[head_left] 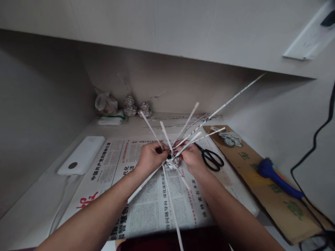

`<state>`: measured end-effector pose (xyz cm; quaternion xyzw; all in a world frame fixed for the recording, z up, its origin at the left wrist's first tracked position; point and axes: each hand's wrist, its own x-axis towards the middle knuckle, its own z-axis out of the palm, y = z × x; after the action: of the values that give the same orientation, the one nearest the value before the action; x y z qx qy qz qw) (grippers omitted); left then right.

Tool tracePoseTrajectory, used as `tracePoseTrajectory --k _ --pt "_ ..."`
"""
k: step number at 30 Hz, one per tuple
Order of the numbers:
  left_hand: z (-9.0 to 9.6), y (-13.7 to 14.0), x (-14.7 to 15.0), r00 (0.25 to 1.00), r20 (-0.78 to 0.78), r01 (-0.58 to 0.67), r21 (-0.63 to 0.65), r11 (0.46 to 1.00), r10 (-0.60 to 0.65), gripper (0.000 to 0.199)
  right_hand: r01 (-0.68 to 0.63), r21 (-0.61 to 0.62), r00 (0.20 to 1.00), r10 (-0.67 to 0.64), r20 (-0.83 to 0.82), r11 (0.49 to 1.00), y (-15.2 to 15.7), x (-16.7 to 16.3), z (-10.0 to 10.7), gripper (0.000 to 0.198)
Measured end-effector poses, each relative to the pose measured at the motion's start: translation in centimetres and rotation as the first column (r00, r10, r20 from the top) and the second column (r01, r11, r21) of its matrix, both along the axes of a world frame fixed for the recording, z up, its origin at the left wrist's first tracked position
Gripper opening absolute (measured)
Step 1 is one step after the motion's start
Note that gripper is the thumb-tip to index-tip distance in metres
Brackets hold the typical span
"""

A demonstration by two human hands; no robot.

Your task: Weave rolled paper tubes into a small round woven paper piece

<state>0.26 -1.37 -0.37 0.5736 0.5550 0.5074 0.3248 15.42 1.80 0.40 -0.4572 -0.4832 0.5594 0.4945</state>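
Observation:
A small round weave of rolled paper strips (172,164) sits between my two hands above the newspaper. Several pale paper strips fan out from it, some upward, some toward me, and one long strip (235,95) runs far to the upper right. My left hand (151,157) is closed on the weave's left side, thumb and fingers pinching near a strip's base. On the right side, my right hand (192,157) pinches strips at the rim. Fingertips of both hands are partly hidden by the strips. Black-handled scissors (213,160) lie just right of my right hand.
Newspaper (151,195) covers the desk. A white power bank (82,155) with a cable lies left. At the back stand woven gourd shapes (130,106), a plastic bag (106,103) and loose paper rods (180,118). Right is cardboard (261,190) bearing a blue glue gun (278,179).

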Motion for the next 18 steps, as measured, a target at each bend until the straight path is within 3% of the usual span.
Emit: tracePoseTrajectory --k 4,11,18 --pt "0.33 -0.17 -0.01 0.999 -0.039 -0.001 -0.014 1.000 0.000 0.009 -0.042 0.018 0.999 0.042 0.007 0.999 -0.35 -0.05 0.18 0.021" --pt "0.37 -0.44 0.20 0.998 -0.068 -0.003 0.008 1.000 0.003 0.013 0.002 0.054 0.997 -0.006 0.076 0.999 -0.46 -0.19 -0.04 0.020" --pt "0.02 0.39 -0.22 0.977 0.205 0.087 -0.105 0.991 -0.064 0.017 -0.042 -0.015 0.999 0.041 -0.015 0.999 -0.65 -0.07 0.09 0.029"
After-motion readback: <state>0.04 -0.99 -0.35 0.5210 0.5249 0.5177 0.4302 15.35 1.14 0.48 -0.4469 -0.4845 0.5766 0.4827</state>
